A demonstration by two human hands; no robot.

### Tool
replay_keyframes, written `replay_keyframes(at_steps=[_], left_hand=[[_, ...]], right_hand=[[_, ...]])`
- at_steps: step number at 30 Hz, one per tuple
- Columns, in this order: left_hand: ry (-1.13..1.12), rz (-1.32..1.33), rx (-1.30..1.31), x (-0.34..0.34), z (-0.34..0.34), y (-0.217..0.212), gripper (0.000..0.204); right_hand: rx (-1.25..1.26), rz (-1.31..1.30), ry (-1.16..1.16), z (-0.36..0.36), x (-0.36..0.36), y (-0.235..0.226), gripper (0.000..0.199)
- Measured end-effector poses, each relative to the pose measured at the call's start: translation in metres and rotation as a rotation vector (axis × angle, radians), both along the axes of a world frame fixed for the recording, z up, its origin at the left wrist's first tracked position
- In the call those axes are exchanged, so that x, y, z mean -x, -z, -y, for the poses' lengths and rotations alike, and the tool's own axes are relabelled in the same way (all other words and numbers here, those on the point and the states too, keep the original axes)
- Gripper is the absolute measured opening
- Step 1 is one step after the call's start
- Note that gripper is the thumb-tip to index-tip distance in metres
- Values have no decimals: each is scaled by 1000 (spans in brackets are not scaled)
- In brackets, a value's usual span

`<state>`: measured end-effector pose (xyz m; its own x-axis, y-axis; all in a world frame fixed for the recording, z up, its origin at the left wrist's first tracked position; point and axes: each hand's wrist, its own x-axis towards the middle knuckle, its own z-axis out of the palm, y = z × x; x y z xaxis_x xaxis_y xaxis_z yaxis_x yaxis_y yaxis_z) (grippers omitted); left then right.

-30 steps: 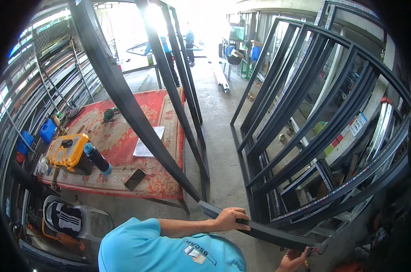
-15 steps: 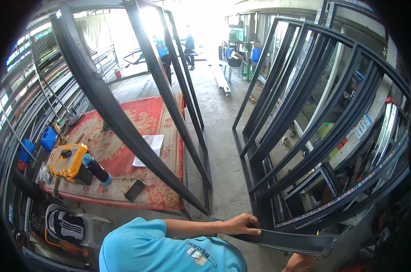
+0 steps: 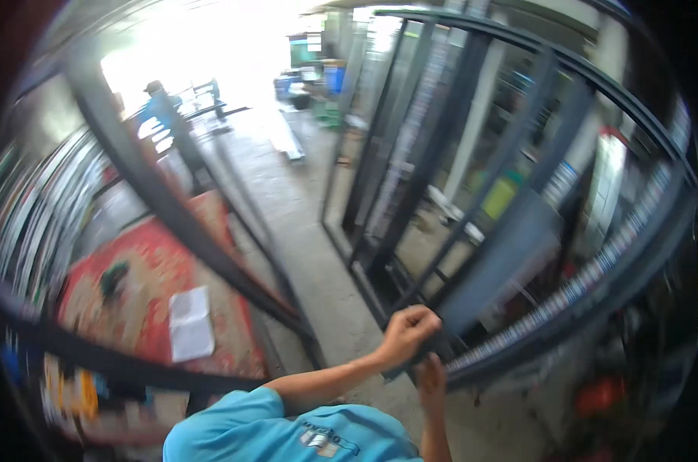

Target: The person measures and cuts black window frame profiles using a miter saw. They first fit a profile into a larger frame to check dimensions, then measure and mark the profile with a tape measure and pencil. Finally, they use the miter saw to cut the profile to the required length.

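My left hand (image 3: pixel 407 331) is closed around the edge of a large dark metal frame (image 3: pixel 511 246) that slants up to the right in front of me. My right hand (image 3: pixel 431 376) sits just below it, fingers up against the same frame's lower bar; its grip is partly hidden. My blue sleeve fills the bottom edge. The whole picture is blurred by motion.
More dark metal frames (image 3: pixel 399 154) lean upright along the right side, and another frame (image 3: pixel 172 208) crosses the left. A red rug (image 3: pixel 141 285) with a white sheet of paper (image 3: pixel 189 323) lies on the concrete floor. A person in blue (image 3: pixel 158 104) stands far back.
The view has swung to the right and blurred. The held frame has risen and tilted, and my two hands have come close together on it.
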<state>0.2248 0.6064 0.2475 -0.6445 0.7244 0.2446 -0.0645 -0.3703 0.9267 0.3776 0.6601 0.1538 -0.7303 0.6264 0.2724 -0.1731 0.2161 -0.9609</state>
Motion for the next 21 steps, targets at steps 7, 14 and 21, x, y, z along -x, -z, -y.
replay_keyframes(at_steps=[7, 14, 21], left_hand=[[72, 381, -185, 49, -63, -39, 36], [62, -452, -258, 65, -174, -75, 38], [-85, -1439, -542, 35, -274, -173, 43]], right_hand=[[267, 51, -90, -22, 10, 25, 32], [295, 190, 69, -102, -45, 21, 29], [115, -580, 263, -234, -107, -140, 73]])
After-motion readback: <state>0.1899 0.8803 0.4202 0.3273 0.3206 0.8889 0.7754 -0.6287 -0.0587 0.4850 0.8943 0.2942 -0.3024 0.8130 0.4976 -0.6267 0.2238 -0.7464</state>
